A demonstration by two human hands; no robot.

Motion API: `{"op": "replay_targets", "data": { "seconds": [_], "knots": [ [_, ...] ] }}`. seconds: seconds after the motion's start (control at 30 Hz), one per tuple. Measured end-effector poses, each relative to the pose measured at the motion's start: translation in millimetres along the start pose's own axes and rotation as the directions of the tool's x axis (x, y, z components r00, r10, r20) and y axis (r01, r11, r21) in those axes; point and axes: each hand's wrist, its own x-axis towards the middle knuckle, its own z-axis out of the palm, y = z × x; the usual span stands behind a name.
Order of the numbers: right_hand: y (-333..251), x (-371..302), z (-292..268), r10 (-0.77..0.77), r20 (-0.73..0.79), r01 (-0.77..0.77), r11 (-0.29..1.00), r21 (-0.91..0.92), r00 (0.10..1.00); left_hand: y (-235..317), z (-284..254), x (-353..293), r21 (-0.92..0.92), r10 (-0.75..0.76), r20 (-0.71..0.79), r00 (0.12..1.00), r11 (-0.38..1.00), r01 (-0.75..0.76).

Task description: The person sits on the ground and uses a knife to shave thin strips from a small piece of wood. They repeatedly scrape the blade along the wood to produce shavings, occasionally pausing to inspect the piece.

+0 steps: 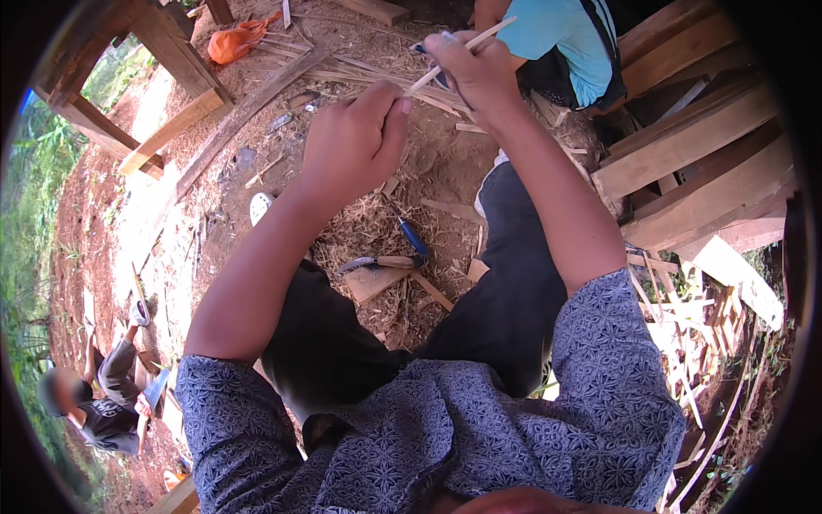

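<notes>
Both my arms reach forward over my lap. A thin pale wooden stick point(462, 53) slants up to the right between my hands. My left hand point(355, 141) is closed, its thumb and fingers pinching the stick's near end. Farther along, my right hand point(479, 79) is wrapped around the stick, and the far tip pokes out past its knuckles. Something small and dark shows at the right fingers; I cannot make out what it is. Between my feet lie a blue-handled tool point(413, 237), a curved knife with a wooden handle point(392, 261) and a flat wood block point(370, 283).
Shavings and thin strips cover the dirt ground. A long plank point(244, 116) and an orange bag point(231, 43) lie ahead to the left. Stacked beams point(702, 167) stand at right. A person in light blue point(569, 51) is close ahead; another person point(116, 394) sits far left.
</notes>
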Motion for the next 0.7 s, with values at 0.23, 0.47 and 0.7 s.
{"op": "replay_targets", "data": {
  "seconds": [0.23,0.47,0.7],
  "knots": [
    [4,4,-8,-0.021,-0.041,0.023,0.999,0.037,0.999,0,-4,-4,0.065,-0.023,0.132,0.991,0.998,0.015],
    [8,12,-24,0.055,0.030,-0.058,0.991,0.123,0.998,5,1,1,0.062,-0.005,0.059,0.998,0.998,0.001],
    [-1,15,-35,0.198,-0.045,-0.173,0.929,0.328,0.979,7,4,0,0.068,0.010,0.057,0.998,0.998,-0.014]
  ]
}}
